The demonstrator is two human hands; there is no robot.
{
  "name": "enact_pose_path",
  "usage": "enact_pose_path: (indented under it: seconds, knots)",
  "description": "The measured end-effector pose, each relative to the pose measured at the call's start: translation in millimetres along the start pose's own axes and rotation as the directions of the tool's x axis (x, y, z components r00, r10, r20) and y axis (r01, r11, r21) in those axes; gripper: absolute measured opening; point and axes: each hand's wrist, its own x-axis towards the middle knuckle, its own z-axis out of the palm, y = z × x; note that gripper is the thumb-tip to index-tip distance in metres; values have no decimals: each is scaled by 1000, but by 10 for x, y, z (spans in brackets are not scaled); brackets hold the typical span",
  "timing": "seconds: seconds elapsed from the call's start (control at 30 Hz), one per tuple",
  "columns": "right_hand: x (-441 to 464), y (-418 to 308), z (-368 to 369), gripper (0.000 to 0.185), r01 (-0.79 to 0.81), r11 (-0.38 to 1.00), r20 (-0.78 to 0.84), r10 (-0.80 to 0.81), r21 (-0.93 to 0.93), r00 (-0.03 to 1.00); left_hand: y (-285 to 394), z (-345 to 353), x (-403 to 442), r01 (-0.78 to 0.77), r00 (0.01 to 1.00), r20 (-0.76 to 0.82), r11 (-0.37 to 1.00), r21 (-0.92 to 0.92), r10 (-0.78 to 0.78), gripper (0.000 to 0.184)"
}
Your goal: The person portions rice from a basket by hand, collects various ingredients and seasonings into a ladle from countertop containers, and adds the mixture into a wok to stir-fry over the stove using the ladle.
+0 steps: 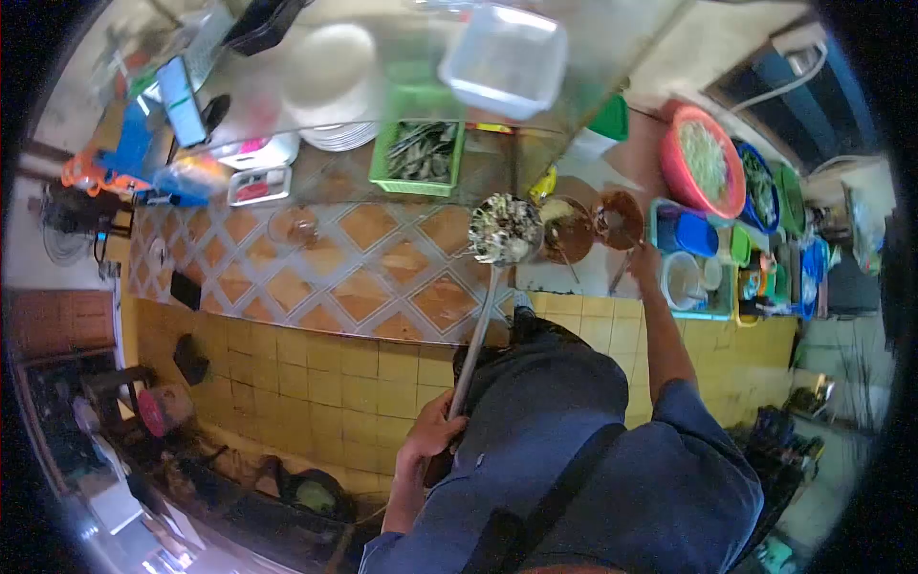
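My left hand (435,430) is closed around the long handle of a strainer (484,320). Pale strands and dark bits of food (505,230) fill its round head, which is over the counter edge beside two brown bowls. One brown bowl (566,239) has pale contents and a thin handle sticking out toward me. The other brown bowl (617,218) holds something dark reddish. At that bowl's near right rim is my right hand (646,263), fingers closed; a thin greyish shape lies below them, and what they grip is too small to make out.
A green basket of cutlery (375,174) and stacked white plates (339,137) stand behind the tiled counter (382,253). A clear plastic container (504,59) is on the glass shelf above. To the right are a pink basin of shredded greens (674,158) and a blue tub (687,232).
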Motion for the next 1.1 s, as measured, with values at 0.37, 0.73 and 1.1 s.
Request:
enact_pose_path:
  seconds: [0.37,0.73,1.1]
  knots:
    - [-250,-763,101,20,552,228,315,-624,-802,715,557,446,135,240,971,-79,923,299,-227,51]
    - [-78,-947,-215,29,672,95,500,-594,-735,631,722,752,261,258,960,-153,950,175,-233,48]
    - [-100,-719,-203,37,686,124,605,-376,-717,701,936,894,442,341,932,-143,939,42,-333,46]
